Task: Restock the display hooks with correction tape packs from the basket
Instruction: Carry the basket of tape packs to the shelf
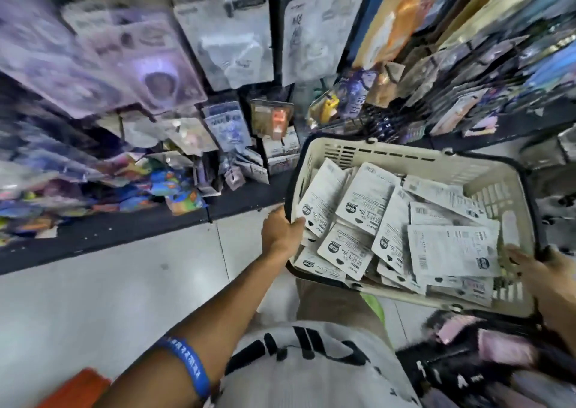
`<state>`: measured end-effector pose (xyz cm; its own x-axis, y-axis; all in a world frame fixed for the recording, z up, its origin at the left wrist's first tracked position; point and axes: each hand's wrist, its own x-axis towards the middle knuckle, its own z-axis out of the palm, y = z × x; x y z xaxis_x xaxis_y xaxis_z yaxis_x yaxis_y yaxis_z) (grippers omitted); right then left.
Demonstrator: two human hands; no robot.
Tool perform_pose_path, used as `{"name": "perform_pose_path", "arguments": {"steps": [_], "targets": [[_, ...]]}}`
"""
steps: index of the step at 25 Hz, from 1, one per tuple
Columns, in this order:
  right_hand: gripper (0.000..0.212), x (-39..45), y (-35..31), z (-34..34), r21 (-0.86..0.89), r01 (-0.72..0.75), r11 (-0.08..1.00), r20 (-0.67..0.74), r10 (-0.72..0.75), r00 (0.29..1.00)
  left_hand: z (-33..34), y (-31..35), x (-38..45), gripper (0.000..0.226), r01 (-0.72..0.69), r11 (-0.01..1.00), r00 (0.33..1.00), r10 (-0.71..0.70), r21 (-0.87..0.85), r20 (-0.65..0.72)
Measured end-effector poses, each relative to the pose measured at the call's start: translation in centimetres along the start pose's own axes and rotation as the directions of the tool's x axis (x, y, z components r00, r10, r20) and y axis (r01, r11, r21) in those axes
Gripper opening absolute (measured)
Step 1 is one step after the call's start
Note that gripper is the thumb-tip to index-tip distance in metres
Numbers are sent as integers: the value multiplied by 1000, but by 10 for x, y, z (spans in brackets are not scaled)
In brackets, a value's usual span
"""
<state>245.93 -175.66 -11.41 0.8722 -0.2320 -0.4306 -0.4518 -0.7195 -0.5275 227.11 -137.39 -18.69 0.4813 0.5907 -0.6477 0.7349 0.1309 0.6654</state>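
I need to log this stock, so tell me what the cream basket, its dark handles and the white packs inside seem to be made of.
The cream slotted basket looks like moulded matte plastic, judging by its vent slots. Its dark handles seem plastic too, though blurred. The white printed packs appear to be matte card backings, flat with barcodes and print.

Both hands grip basket (pixel 405 158) rim: left hand (pixel 282 231) at near-left edge, right hand (pixel 542 270) at right. White packs (pixel 367 195) piled inside. Hooks w/ goods above, blurred.
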Motion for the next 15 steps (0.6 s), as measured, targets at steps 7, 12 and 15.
{"name": "perform_pose_path", "arguments": {"steps": [7, 12, 15], "targets": [[20, -101, -57, 95, -235, 278, 931, 196, -235, 952, -106, -151, -71, 15, 116, 955, 944, -191, -273, -267], [29, -118, -92, 229, -251, 499, 830, 436, -363, 823, -173, -229, -96, 21, 218, 908, 779, -383, -358, -497], [47, -107, -91, 311, -244, 583, 775, 526, -400, 751, -178, -274, -94, 18, 311, 846, 687, -514, -433, -513]]}}
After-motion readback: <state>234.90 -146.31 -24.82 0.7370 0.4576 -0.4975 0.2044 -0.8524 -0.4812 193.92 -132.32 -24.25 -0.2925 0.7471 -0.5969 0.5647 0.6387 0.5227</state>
